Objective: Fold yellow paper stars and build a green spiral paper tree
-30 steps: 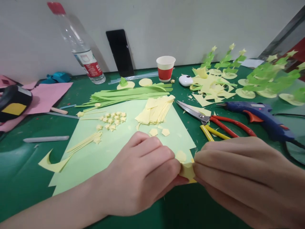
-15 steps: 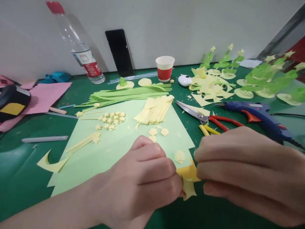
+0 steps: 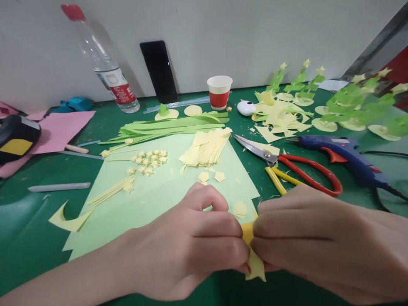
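Observation:
A pale yellow paper star is pinched between my two hands, near the front of the table. My left hand has its fingers curled and grips the star's left side. From the other side my right hand closes on it, fingers pressed together; the fingertips are partly hidden. Behind the hands lies a light green paper sheet. On it are a cluster of small folded stars, a pile of pale yellow paper strips and several flat paper pentagons.
Red-handled scissors and a blue glue gun lie to the right. Green paper strips, a paper cup, a phone and a bottle are at the back. Paper plants stand far right; a tape measure is at left.
My right hand has moved left and down to meet the left hand, and its fingers now close on the star. The star sits slightly lower, and more of the scissors shows.

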Demonstrator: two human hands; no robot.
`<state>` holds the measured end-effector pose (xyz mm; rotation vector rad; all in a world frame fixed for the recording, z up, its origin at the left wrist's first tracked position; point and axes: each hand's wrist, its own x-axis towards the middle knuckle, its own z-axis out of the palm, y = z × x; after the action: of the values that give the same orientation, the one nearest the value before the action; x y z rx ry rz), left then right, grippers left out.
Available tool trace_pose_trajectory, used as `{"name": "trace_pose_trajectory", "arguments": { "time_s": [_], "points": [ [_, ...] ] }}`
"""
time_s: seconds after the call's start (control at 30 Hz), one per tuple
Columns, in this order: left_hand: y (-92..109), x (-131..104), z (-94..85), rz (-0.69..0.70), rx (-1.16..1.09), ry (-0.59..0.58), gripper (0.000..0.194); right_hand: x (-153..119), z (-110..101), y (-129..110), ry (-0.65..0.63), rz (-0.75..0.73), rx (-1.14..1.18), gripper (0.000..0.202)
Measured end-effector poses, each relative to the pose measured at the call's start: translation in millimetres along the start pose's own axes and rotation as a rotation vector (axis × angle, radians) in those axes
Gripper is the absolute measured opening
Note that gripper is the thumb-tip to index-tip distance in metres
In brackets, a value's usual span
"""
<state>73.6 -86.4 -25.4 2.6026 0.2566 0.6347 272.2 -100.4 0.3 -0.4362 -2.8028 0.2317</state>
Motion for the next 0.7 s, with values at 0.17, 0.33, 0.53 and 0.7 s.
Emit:
{"name": "trace_pose_trajectory", "arguments": {
  "time_s": [0.17,0.33,0.53,0.7],
  "points": [
    [0.6,1.0,1.5,-0.011,-0.052,0.011,0.027,-5.5,7.3,-2.8,0.112,-0.024,-0.067,0.056],
    [0.8,-2.0,3.2,-0.146,0.064,0.196,0.01,-11.9,15.0,0.5,0.242,0.15,-0.124,0.05],
    [2.4,-1.9,7.9,-0.168,0.327,0.201,0.015,-12.9,22.6,3.0,0.217,0.215,-0.044,0.035],
    [0.0,-1.1,8.8,-0.159,0.445,0.2,0.018,-12.0,24.8,2.7,0.226,0.232,-0.029,0.031]
  ]
}}
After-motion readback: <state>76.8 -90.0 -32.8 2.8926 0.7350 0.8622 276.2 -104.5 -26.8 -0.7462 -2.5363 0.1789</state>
